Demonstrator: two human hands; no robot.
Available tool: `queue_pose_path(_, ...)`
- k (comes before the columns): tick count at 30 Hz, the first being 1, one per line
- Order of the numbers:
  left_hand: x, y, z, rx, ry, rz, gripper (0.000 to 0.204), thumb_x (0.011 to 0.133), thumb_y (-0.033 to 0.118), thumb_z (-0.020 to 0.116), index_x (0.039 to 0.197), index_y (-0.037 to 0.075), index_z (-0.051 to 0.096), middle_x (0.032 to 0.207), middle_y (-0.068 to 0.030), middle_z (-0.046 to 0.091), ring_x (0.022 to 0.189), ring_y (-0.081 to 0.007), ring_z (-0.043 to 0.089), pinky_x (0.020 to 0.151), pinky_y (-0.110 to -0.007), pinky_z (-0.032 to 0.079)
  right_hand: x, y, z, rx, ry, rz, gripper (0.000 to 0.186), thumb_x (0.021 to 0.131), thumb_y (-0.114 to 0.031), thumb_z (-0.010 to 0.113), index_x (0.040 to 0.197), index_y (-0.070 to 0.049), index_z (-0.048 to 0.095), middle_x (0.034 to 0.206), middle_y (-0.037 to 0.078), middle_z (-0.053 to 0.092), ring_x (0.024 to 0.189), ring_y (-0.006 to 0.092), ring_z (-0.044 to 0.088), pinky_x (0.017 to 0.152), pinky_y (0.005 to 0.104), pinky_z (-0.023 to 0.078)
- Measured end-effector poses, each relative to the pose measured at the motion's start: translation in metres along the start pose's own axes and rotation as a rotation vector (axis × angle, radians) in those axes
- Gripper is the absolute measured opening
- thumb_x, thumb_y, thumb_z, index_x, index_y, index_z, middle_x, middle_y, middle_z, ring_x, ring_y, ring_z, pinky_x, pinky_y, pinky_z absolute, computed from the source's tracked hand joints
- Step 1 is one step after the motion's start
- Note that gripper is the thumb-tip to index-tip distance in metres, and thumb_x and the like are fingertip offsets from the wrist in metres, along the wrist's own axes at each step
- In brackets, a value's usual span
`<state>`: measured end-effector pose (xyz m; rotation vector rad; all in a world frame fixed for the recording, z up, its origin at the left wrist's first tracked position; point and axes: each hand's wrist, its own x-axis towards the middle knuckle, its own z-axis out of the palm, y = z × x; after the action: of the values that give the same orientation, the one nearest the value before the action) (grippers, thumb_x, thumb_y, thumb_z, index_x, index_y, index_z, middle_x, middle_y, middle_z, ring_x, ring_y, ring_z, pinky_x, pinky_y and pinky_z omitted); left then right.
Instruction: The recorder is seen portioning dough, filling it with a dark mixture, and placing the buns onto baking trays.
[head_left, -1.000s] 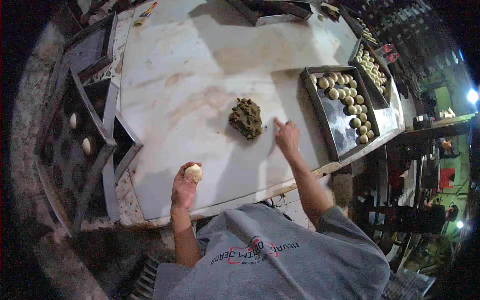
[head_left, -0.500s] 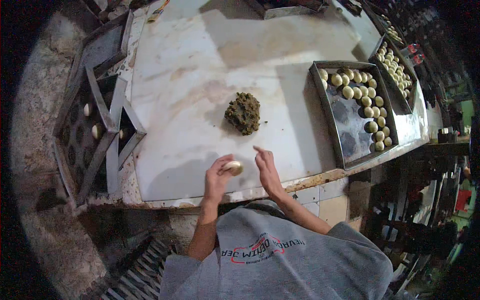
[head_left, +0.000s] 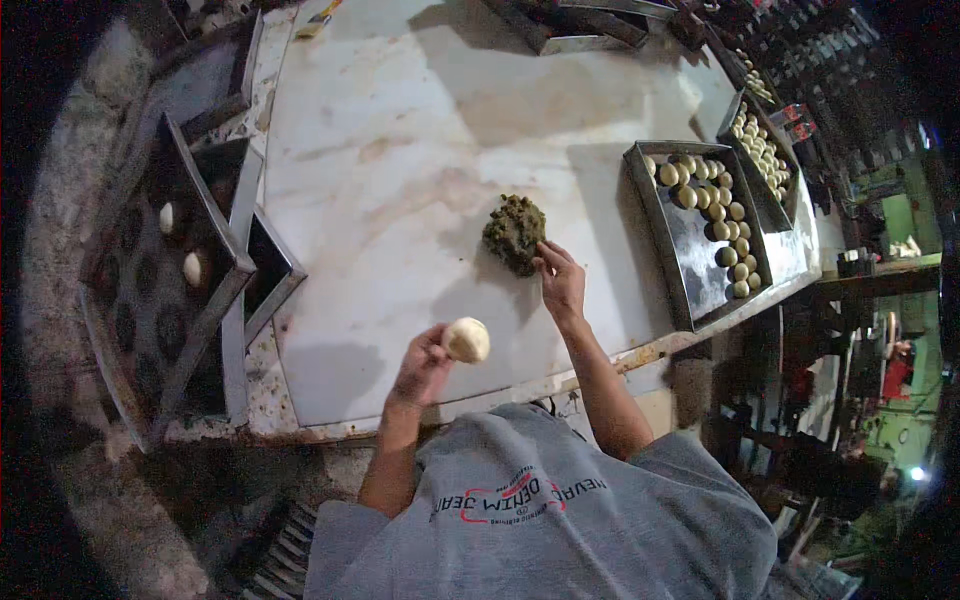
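Below the dark lump [head_left: 514, 235], a pale ball [head_left: 466, 341] hides fingertips of the left hand [head_left: 424, 368]; at the lump's right side, whether the right hand [head_left: 560, 274] pinches any is unclear; beyond it, the upper edge crops a brush [head_left: 319, 21] and metal trays [head_left: 590, 44]; far right of it, shelf items [head_left: 903, 249] blur.

The stained tabletop [head_left: 380, 110] is bearing a crumbly mass [head_left: 513, 230]. Trays [head_left: 690, 250] and a brush [head_left: 318, 21] are lying near its edges.
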<state>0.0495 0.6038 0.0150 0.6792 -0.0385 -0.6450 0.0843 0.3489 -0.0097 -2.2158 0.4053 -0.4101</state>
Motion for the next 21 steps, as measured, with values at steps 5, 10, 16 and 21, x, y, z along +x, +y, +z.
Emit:
queue_pose_path(5,-0.021,0.037,-0.043,-0.105,0.012,0.036,0.050,0.071,0.016,0.064,0.112,-0.007,0.046,0.109,-0.0130,0.053,0.104,-0.0224,0.050,0.096,-0.036,0.036,-0.008,-0.010,0.000,-0.239,0.040,-0.125,0.023,0.076,-0.006,0.062,0.100,-0.006,0.063,0.099,0.013,0.062,0.088,0.0259,0.060,0.074,0.0307,0.049)
queue_pose_path(10,-0.021,0.056,-0.064,-0.102,0.081,-0.058,0.052,0.062,-0.006,0.042,0.114,-0.010,0.045,0.113,-0.0164,0.052,0.109,-0.0253,0.048,0.100,-0.038,0.034,-0.007,-0.012,-0.005,-0.349,-0.027,-0.272,0.017,0.073,-0.001,0.061,0.090,-0.003,0.064,0.094,0.015,0.062,0.085,0.0301,0.059,0.074,0.0342,0.048)
queue_pose_path(16,0.009,0.047,-0.039,-0.228,-0.056,-0.047,0.042,0.071,-0.006,0.043,0.113,-0.006,0.046,0.111,-0.0147,0.053,0.108,-0.0242,0.049,0.098,-0.038,0.036,-0.012,-0.009,-0.006,-0.405,-0.053,-0.374,0.023,0.070,0.002,0.057,0.092,-0.004,0.061,0.093,0.012,0.061,0.084,0.0295,0.057,0.072,0.0353,0.048)
queue_pose_path(21,0.041,0.024,-0.004,-0.127,-0.082,0.004,0.033,0.081,0.005,0.053,0.112,-0.002,0.047,0.109,-0.0108,0.054,0.103,-0.0211,0.052,0.093,-0.037,0.039,-0.012,0.009,-0.020,-0.024,0.092,0.064,0.022,0.077,0.001,0.056,0.098,-0.002,0.063,0.091,0.012,0.063,0.077,0.0199,0.061,0.072,0.0275,0.048)
